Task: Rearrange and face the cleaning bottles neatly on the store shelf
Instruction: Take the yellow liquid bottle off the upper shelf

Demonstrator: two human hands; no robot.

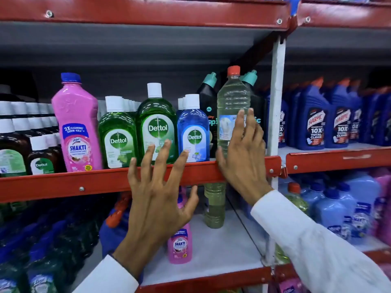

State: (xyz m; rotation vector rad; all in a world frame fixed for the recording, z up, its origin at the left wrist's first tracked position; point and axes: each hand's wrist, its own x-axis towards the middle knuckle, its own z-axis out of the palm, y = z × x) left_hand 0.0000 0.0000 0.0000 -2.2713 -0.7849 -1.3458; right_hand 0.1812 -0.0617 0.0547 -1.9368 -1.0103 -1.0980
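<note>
On the middle shelf [63, 182] stand a pink Shakti bottle [77, 125], two green Dettol bottles [117, 136] [156, 121], a blue Dettol bottle [193, 132] and a tall clear bottle with a red cap [232, 102]. My right hand [243, 157] lies flat against the clear bottle's front, fingers straight and apart, thumb at its lower left. My left hand [156, 191] hovers with spread fingers in front of the shelf edge, just below the large green Dettol and the blue one, holding nothing.
Black bottles with teal caps [208, 96] stand behind the clear bottle. Brown Dettol bottles [42, 159] fill the left. A white upright post [277, 98] separates blue Harpic bottles [313, 123]. The lower shelf [222, 250] holds a small pink Shakti bottle [181, 246] and a yellowish bottle [214, 206].
</note>
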